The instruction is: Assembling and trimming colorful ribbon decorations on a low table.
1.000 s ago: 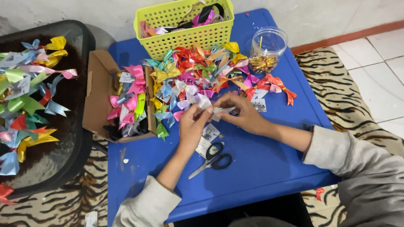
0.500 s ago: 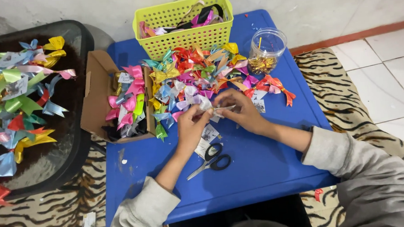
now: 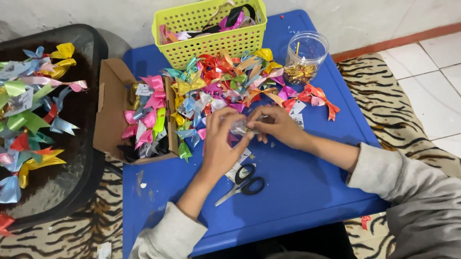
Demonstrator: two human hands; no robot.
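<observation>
Pale ribbon bow (image 3: 239, 127) still pinched between both hands

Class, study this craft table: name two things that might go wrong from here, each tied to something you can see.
1. The black-handled scissors lie just under the left hand; a wrist dropping onto the blades might get nicked.
2. The clear plastic jar of gold bits stands lidless near the blue table's far edge; a sleeve reaching for the pile of ribbon bows might tip it.

The worktop (image 3: 306, 193) was bright blue. On it, the basket (image 3: 211, 39) was yellow-green, the scissors (image 3: 246, 183) had black handles, and the bows (image 3: 228, 85) were pink, red, yellow, blue and green. Beneath the worktop, the rug (image 3: 59, 248) bore tiger stripes.
</observation>
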